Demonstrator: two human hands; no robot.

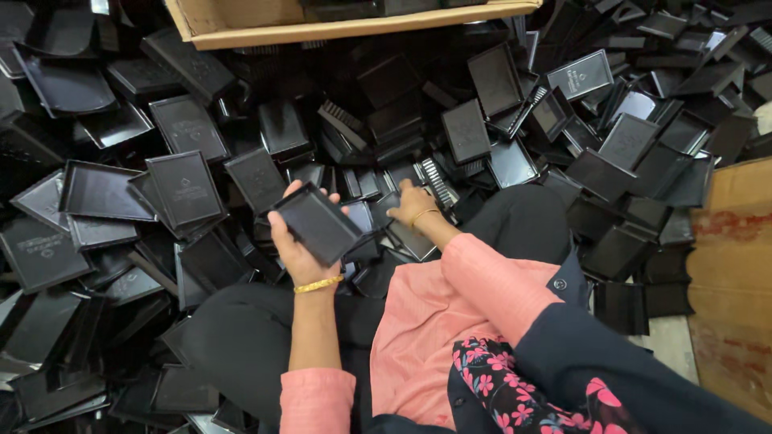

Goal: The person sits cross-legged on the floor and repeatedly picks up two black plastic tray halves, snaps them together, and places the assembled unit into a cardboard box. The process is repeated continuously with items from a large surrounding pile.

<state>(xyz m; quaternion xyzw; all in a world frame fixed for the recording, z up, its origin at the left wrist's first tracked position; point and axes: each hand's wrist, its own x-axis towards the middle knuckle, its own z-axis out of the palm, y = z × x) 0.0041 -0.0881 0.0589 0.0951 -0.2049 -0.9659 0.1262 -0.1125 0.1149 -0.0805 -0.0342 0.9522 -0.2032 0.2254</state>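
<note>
Black plastic trays lie all around in a big messy pile (193, 137), and a person sits in the middle of it with legs in dark trousers. The left hand (299, 241) is lifted up and holds one flat black tray (318, 223). The thumb sits on one long side of this tray and the fingers curl around the other side, so the hand is closed snugly on it. The tray is tilted, with its hollow side facing up, and it hangs just above the lap and the heap. A gold bangle (318, 284) goes around the left wrist. The right hand (410, 202) reaches forward and lies flat, fingers spread, on top of some trays in the pile (406, 233) right in front of the knees. It touches them, but I cannot tell if it grips one. This wrist has a thin gold bangle too. Both arms have pink sleeves (490, 281) pushed up, and a dark cloth with pink flowers (523, 386) shows near the bottom. A cardboard box (322, 28) stands at the top edge, past the pile. Another brown cardboard sheet (732, 273) lies on the right side.
</note>
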